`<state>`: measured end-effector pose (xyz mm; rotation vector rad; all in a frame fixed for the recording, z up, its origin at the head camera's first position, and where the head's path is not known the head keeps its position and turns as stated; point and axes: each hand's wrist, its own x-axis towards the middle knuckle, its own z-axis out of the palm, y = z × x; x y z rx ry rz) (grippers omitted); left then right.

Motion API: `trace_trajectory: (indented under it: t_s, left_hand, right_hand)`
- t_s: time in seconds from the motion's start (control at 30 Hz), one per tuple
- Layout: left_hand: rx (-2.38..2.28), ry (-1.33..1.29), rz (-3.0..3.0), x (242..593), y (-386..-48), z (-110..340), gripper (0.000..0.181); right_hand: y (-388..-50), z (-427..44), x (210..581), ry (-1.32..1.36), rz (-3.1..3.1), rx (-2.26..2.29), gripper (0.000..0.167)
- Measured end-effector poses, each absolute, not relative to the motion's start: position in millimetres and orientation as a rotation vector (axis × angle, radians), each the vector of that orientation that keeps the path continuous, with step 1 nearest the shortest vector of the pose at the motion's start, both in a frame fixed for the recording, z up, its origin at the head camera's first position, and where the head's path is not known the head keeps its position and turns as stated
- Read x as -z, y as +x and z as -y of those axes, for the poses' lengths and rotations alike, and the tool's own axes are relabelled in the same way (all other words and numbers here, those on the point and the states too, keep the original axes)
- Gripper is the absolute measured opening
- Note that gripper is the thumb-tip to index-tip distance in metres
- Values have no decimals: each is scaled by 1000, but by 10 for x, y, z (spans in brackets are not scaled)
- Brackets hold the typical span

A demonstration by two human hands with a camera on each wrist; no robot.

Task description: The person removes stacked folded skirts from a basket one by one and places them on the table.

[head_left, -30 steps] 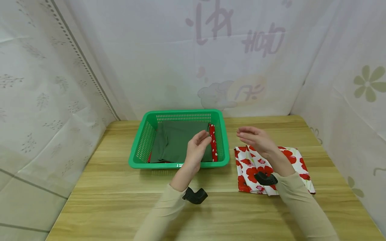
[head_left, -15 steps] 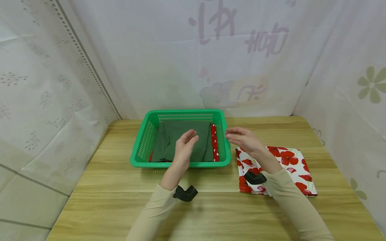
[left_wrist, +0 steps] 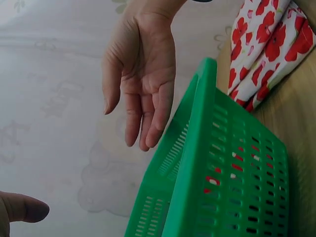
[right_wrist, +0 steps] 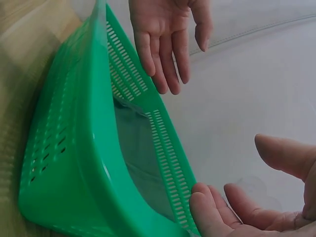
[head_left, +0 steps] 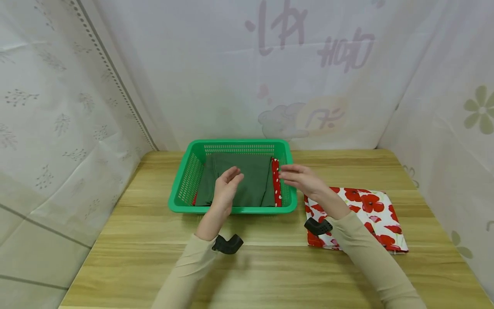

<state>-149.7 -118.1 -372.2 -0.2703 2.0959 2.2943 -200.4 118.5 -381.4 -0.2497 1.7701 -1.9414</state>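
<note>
A green plastic basket [head_left: 175,195] with slotted walls stands on the table. Inside it lies a folded dark green cloth [head_left: 251,184], and a red cloth with white dots [head_left: 276,184] shows along the right side. Over the basket's front part hovers my left hand [head_left: 225,189], its fingers extended and nothing held. My right hand [head_left: 306,182] is above the basket's right rim, palm turned inward, fingers straight and holding nothing. Both wrist views show the hands apart from each other and above the rim. Under my right forearm lies a folded white cloth with red flowers [head_left: 372,204].
The wooden table [head_left: 154,257] carries the basket and the flowered cloth. A pale printed curtain [head_left: 216,77] hangs behind it, with more patterned curtain [head_left: 58,128] along the left and right sides. Black wrist mounts [head_left: 227,244] sit on both wrists.
Both hands have moved left, the right one from above the flowered cloth to the basket's right rim. The head view has shifted slightly. The cloths appear unmoved on the table and in the basket.
</note>
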Motion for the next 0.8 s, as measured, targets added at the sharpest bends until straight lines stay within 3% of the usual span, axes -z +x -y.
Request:
trace_trajectory:
  t_s: [0.8]
  left_hand:
    - [-1811,-397,-2195,3708,-1730,1753,62]
  right_hand:
    - [-2185,-736,3799,-75,-1820,1762,68]
